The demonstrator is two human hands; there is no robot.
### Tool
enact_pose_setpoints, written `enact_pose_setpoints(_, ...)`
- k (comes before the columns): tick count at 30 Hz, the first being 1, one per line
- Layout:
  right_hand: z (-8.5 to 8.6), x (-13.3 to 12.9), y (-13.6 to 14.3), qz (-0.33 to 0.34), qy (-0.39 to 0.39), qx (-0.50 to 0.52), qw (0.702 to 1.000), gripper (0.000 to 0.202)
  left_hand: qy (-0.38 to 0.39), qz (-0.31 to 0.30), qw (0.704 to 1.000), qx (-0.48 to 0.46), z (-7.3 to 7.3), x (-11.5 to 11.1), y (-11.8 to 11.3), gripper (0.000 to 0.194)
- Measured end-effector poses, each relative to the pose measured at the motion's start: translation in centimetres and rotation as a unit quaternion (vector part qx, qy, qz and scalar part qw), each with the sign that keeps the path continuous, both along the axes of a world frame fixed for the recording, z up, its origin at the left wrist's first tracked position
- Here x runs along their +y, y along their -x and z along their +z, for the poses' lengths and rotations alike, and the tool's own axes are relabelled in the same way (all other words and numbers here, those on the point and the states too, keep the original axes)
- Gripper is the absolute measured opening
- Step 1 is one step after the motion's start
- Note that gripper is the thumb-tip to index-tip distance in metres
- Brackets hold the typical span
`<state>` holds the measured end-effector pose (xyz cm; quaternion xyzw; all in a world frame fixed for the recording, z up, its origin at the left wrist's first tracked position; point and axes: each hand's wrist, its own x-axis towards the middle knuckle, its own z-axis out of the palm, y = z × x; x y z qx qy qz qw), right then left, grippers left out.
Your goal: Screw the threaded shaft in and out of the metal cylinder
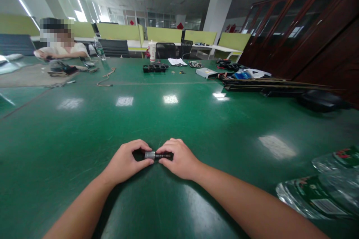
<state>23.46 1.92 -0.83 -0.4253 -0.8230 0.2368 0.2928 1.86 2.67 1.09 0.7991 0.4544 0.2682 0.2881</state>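
Note:
Low over the green table, my left hand [126,160] pinches a short silver metal cylinder [149,155] between thumb and index finger. Out of its right end runs a thin dark metal rod [164,155] with ring-like marks along it. The thumb and fingers of my right hand [178,158] are closed around this rod. Cylinder and rod lie in one line, roughly level, and meet in the gap between my hands. Whether they are screwed together or only pushed together I cannot tell.
Large clear plastic bottles [319,194] lie at the right. Farther back on the green table [84,130] are a black plastic part [155,68], a grey metal box [206,73], long dark bars [269,85] and a cord [106,77]. Another person [63,48] sits at the far left.

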Motion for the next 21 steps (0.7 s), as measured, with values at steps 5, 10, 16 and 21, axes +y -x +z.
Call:
enact_pose_setpoints(5, -0.17, 0.02, 0.03, -0.001, 0.003, -0.016, 1.000, 0.018, -0.002, -0.005, 1.000, 0.006, 0.00, -0.05, -0.13, 0.014)
enact_pose_setpoints(10, -0.16, 0.02, 0.03, 0.000, 0.000, -0.020, 1.000, 0.015, -0.007, -0.015, 1.000, 0.012, 0.02, -0.08, -0.28, 0.013)
enact_pose_setpoints(16, -0.12, 0.05, 0.04, 0.001, 0.000, -0.010, 1.000, 0.013, -0.026, -0.032, 0.999, 0.006, -0.09, -0.15, -0.22, 0.012)
enact_pose_setpoints(21, 0.01, 0.03, 0.08, -0.006, 0.003, -0.009, 1.000, 0.011, -0.024, -0.034, 0.999, 0.003, -0.18, -0.17, -0.24, 0.013)
